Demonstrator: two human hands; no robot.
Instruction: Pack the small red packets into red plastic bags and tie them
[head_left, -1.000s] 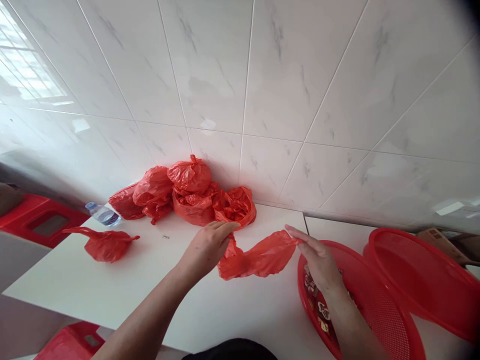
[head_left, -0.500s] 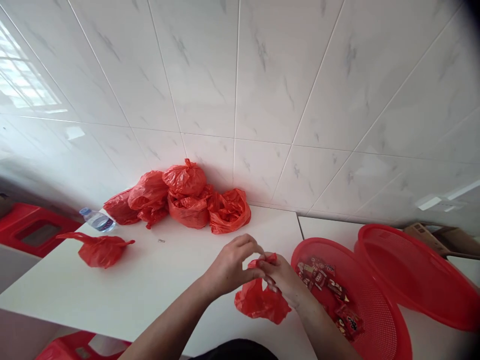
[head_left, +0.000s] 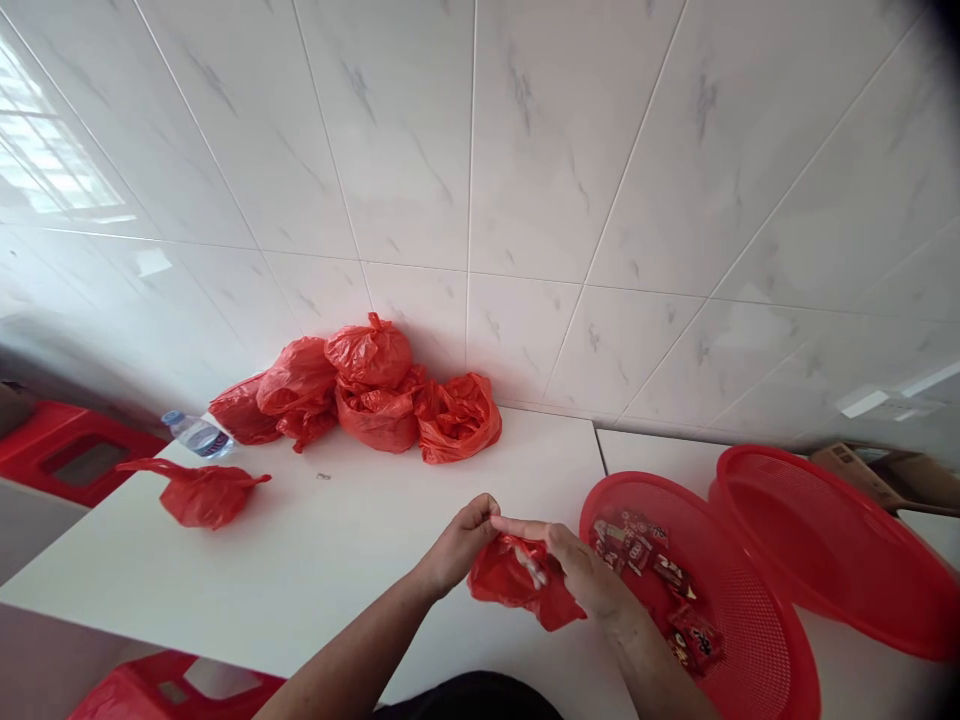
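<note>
Between my hands, above the table's front part, hangs a small red plastic bag (head_left: 504, 580). My left hand (head_left: 463, 545) is closed, pinching the bag's upper left edge. My right hand (head_left: 581, 560) grips the bag from the right; its index finger reaches across to my left fingertips, and its other fingers show through the bag's opening. Just right of that hand stands a red mesh basket (head_left: 757, 620) with several wrapped snacks (head_left: 675, 578) lying in it. What the bag holds, if anything, I cannot make out.
Filled red bags (head_left: 375, 400) are heaped against the tiled wall. Another red bag (head_left: 210, 497) and a water bottle (head_left: 199, 437) are at the left of the white table (head_left: 360, 560). A second red basket (head_left: 832, 550) and a cardboard box (head_left: 892, 478) stand far right. Red stools (head_left: 82, 450) flank the table.
My left hand has lowered slightly and closed into a pinch at the bag's edge. My right index finger has stretched out leftward, and the bag's mouth has spread wider.
</note>
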